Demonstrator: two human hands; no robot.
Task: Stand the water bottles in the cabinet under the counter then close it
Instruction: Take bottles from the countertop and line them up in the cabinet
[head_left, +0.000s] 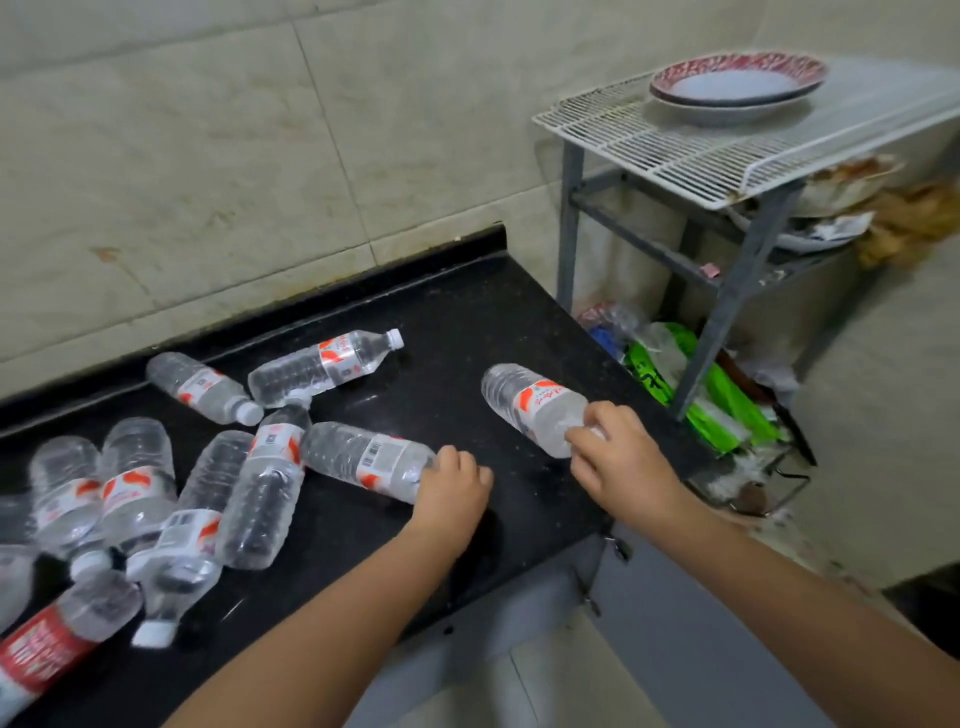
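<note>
A black stone desk (457, 332) runs along a pale tiled wall, with a grey cabinet door (691, 639) hanging open below its near edge. Plastic water bottles lie scattered on their sides across the desk. Just right of the desk stands a metal rack (737, 156) with 2 stacked plates (732, 85) on its white wire top.

The left hand (452, 488) is closed as a grip around the neck end of 1 lying bottle (363, 457), whose body stretches away from the hand toward the heap (171, 493) at the desk's left end. The right hand (618, 457) is likewise a closed grip on the cap end of a second bottle (530, 405), which lies alone near the desk's right edge, its base pointing toward the wall. Both held bottles rest on the desk. 2 more bottles (322, 364) lie nearer the wall, apart from either hand.
</note>
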